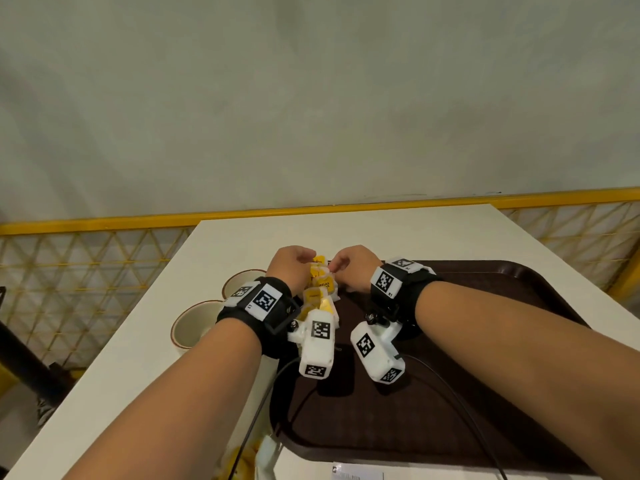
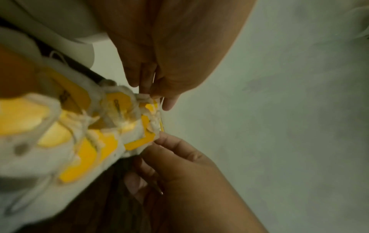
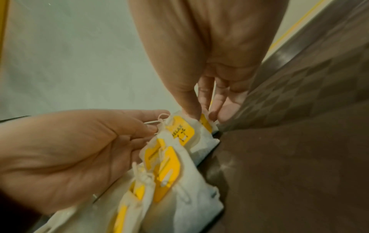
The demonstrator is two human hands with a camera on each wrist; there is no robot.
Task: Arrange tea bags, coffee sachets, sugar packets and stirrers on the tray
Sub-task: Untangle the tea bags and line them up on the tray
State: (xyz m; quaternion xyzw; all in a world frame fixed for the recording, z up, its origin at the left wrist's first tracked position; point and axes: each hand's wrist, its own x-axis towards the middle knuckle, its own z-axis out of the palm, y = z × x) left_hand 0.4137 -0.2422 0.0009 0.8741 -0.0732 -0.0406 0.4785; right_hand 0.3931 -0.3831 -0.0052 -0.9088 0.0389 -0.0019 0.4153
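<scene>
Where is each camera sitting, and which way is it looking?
Head: worn on the head, looks down at the table, tray, both forearms and hands.
Left wrist: looks along the left hand at the tea bags; the right hand shows too.
Right wrist: looks along the right hand at the tea bags.
All three views share the tea bags and both hands.

Both my hands at the far end of a row of tea bags.

From my left wrist I see my left hand [image 2: 171, 52] coming down from the top, fingertips [image 2: 169, 102] pinching a white string at the end tea bag [image 2: 147, 124]. My right hand [image 2: 185, 171] comes up from below, a fingertip touching that bag's yellow tag [image 2: 139, 141]. The row of white tea bags [image 2: 75, 134] with yellow tags runs off blurred to the left, lying over a dark brown tray [image 2: 119, 197]. A pale wall [image 2: 289, 110] fills the right side.
</scene>
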